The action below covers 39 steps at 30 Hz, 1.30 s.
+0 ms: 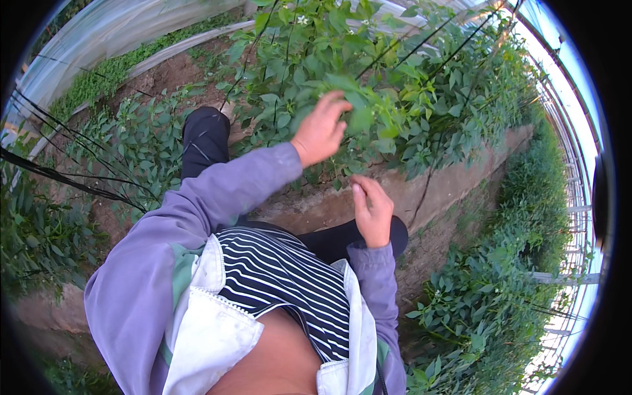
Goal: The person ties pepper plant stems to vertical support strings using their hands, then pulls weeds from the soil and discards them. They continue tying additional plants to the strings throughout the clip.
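Note:
My left hand (321, 129) reaches into the foliage of a row of leafy plants (316, 64), which look like pepper plants and bear small white flowers. Its fingers are bent beside a blurred green leaf (359, 114); whether they grip it is hidden. Lower and to the right, my right hand (374, 211) hovers in front of the row's base. Its fingers are curled in with the thumb against them, and nothing shows in it. Black strings (434, 69) run up from among the plants.
A raised soil edge (340, 197) borders the row, with a dirt furrow (434, 237) alongside. More plants (474, 306) grow at right. Black cords (64, 175) cross the left side. Plastic sheeting (148, 34) lines the far wall. My dark-clad knee (206, 131) is beside low plants.

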{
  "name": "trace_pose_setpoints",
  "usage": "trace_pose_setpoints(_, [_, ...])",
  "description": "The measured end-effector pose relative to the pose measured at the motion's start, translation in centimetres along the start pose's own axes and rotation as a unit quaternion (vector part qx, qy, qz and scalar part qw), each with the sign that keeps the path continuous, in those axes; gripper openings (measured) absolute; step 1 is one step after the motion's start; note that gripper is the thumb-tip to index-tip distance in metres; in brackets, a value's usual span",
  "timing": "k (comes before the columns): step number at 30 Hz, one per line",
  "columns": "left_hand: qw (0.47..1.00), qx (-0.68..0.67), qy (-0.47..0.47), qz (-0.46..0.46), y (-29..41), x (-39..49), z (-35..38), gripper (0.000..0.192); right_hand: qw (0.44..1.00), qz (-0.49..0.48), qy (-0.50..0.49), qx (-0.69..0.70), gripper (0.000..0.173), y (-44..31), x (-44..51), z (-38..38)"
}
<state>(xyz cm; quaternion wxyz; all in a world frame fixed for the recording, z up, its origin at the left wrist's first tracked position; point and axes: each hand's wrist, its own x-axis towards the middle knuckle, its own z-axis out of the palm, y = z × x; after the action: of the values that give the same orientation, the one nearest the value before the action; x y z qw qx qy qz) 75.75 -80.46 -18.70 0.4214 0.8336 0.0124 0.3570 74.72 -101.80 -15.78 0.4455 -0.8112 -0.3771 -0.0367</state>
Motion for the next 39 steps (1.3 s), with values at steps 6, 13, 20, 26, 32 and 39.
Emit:
trace_pose_setpoints(6, [0.999, 0.045, 0.001, 0.023, -1.1, 2.3, -1.5, 0.057, 0.992, 0.042, 0.065, 0.101, 0.024, 4.2, 6.8, 4.4])
trace_pose_setpoints(13, [0.999, 0.038, -0.012, -0.018, -0.7, 3.7, -0.3, 0.064, 0.969, 0.078, 0.221, 0.08, 0.024, 4.1, 14.6, 5.4])
trace_pose_setpoints(20, [1.0, -0.006, 0.021, 0.014, 1.0, 1.5, 0.5, 0.063, 0.953, 0.128, 0.268, -0.061, 0.02, 5.2, 18.9, 1.9])
trace_pose_setpoints(26, [0.987, 0.048, -0.135, 0.071, 4.8, -2.7, 1.1, 0.051, 0.953, 0.192, 0.188, 0.141, 0.031, 7.3, 20.1, 0.9])
trace_pose_setpoints(32, [0.895, -0.338, -0.232, -0.178, 6.1, -0.8, 3.4, 0.021, 0.945, 0.177, 0.156, 0.229, 0.029, 7.8, 20.1, 0.8])
trace_pose_setpoints(39, [0.907, -0.308, 0.051, -0.282, 4.5, 11.2, 4.1, 0.052, 0.927, 0.228, 0.166, 0.247, 0.03, 8.9, 20.9, 0.6])
